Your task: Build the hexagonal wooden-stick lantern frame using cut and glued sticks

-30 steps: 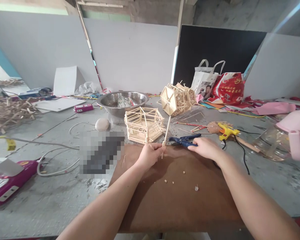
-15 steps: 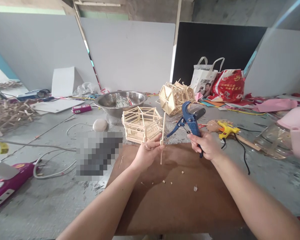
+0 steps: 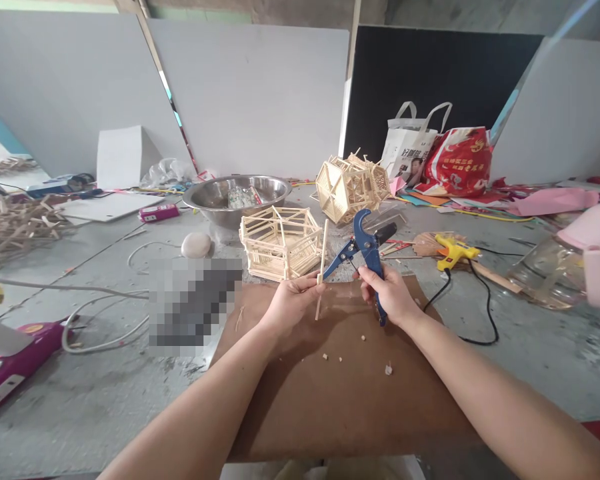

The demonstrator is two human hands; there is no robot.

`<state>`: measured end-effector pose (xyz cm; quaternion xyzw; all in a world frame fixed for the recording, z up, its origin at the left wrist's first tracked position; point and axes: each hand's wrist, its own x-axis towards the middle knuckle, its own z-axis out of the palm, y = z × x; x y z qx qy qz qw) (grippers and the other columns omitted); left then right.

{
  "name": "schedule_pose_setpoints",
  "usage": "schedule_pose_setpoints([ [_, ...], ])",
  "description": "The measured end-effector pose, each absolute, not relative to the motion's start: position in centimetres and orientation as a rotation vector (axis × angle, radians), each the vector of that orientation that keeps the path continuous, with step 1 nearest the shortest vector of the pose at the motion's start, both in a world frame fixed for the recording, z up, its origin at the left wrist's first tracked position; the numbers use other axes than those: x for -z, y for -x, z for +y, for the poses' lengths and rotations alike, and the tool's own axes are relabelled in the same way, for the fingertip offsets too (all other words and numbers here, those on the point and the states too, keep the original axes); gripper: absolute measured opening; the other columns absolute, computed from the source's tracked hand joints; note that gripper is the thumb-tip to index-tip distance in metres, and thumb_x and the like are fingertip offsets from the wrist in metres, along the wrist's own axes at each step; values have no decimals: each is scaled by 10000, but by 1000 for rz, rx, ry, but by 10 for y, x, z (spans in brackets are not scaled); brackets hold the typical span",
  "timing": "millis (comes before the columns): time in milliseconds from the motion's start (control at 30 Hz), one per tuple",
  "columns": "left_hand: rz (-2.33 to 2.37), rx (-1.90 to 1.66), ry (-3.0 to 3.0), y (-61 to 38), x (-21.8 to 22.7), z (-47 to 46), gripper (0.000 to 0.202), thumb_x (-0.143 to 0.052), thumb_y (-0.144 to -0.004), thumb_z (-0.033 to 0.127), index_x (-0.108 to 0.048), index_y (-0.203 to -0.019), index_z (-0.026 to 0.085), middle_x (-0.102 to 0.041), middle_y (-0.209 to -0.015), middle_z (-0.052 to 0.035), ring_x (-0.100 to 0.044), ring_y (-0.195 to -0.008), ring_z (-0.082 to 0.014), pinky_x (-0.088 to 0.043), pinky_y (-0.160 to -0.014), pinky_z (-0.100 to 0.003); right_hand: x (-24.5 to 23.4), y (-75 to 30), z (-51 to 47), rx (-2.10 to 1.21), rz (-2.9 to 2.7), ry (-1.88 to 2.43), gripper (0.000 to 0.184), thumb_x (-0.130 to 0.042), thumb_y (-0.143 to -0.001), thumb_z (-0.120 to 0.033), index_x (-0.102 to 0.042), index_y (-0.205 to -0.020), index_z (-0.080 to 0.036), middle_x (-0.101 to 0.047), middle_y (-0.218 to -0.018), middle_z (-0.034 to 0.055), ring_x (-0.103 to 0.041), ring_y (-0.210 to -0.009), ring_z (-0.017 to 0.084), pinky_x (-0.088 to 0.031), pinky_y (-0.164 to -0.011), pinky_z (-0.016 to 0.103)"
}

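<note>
Thin wooden sticks (image 3: 324, 248) stand nearly upright in the pinched fingers of my left hand (image 3: 294, 297), a short piece lying against a longer one. My right hand (image 3: 387, 293) is wrapped round the handle of a blue pipe cutter (image 3: 367, 247), its hooked jaw upward and one blue handle reaching left close to the sticks. Just behind my left hand sits a six-sided stick frame (image 3: 280, 245). A brown board (image 3: 350, 400) lies below both hands, with small cut bits (image 3: 363, 338) on it.
Behind stand a steel basin (image 3: 237, 193) and a larger stick model (image 3: 353, 187). To the right are a yellow glue gun (image 3: 455, 252) with a black cord and a clear jug (image 3: 550, 277). A purple power strip (image 3: 20, 363) and grey cables lie left. Loose sticks (image 3: 17, 227) are heaped far left.
My right hand has brought the pipe cutter left and slightly down, closer to the sticks. My left hand still holds them, and the whole view has shifted slightly.
</note>
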<state>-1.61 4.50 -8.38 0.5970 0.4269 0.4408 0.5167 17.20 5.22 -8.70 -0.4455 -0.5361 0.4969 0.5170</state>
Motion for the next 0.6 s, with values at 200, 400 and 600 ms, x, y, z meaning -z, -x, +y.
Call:
schedule_pose_setpoints([
  [200,920,-1049,-1450,9,85,42,257,-626,-653,371,-685,-748,140,-652,-936,-87,-506,-1021,-251,-354,-879,-355,87,-167,50,-1384,-1112,796,250,-590,-606,-275,-577,-847,-210,-624,-889,17,-590,-791,179,-467,-685,306],
  [400,869,-974,-1622,3,88,41,249,-580,-701,344,-675,-708,113,-616,-1019,-109,-454,-1083,-250,-348,-865,-295,86,-158,45,-1500,-1155,741,247,-492,-557,-206,-587,-785,-197,-630,-791,34,-578,-805,201,-446,-723,328],
  [600,1449,-1001,-1933,11,94,44,323,-451,-763,365,-623,-610,138,-482,-478,32,-459,-519,-98,-331,-495,-179,83,-177,54,-692,-1487,1180,289,-495,-624,-254,-535,-898,-174,-578,-847,51,-544,-805,197,-410,-776,346],
])
